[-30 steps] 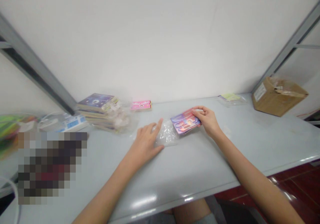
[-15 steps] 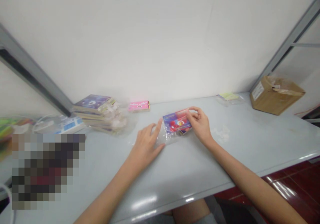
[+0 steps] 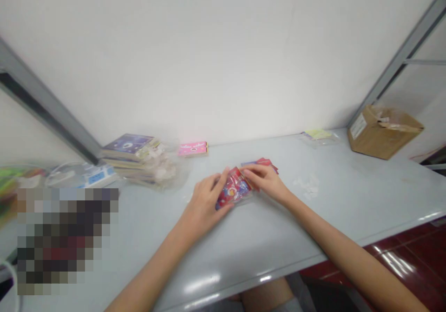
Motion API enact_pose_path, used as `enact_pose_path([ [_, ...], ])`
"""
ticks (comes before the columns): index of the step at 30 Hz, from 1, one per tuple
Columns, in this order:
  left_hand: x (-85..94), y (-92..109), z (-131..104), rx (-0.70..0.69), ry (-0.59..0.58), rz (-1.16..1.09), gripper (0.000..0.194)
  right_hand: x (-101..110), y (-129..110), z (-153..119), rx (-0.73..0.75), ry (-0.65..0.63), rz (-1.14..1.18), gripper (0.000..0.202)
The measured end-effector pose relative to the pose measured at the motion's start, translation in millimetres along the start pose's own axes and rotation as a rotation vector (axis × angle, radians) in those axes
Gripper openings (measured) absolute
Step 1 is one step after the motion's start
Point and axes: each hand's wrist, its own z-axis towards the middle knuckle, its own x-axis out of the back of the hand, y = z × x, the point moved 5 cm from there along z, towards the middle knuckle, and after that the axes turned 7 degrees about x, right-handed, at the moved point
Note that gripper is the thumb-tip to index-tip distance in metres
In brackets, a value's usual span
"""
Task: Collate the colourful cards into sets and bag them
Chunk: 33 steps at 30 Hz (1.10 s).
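Note:
A red and blue card pack [image 3: 234,187] lies tilted inside a clear plastic bag [image 3: 245,198] at the middle of the table. My left hand [image 3: 208,199] grips the bagged pack at its left side, thumb below and fingers above. The fingertips of my right hand [image 3: 265,180] are pinched at the pack's upper right corner. Just behind my right hand, more red and blue cards [image 3: 264,162] rest on the table, partly covered by the fingers.
Bagged card packs [image 3: 134,156] are piled at the left, beside a pink pack [image 3: 193,149]. A yellow-green pack [image 3: 318,134], white scraps [image 3: 309,185] and a cardboard box [image 3: 383,133] are at the right. A power strip [image 3: 95,175] sits far left.
The red and blue pack has moved left and down into the bag, close to my left hand. My right hand has shifted left, and other cards now show behind it.

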Motion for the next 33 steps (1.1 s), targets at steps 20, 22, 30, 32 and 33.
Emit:
enact_pose_path([
  [20, -0.3, 6, -1, -0.005, -0.066, 0.010, 0.082, -26, -16, -11, 0.074, -0.428, -0.162, 0.038],
  [22, -0.5, 5, -2, 0.021, -0.079, 0.058, 0.089, -26, -16, -11, 0.057, -0.432, -0.170, 0.038],
  [30, -2.7, -2, -7, 0.137, -0.265, 0.107, 0.092, -24, -12, -13, -0.036, -0.441, -0.137, 0.037],
  [32, -2.3, -1, -7, 0.116, -0.284, 0.070, 0.088, -28, -12, -18, -0.108, -0.556, -0.080, 0.040],
  [33, -3.0, -1, -7, 0.108, -0.301, 0.052, 0.087, -30, -13, -21, -0.143, -0.626, -0.057, 0.041],
])
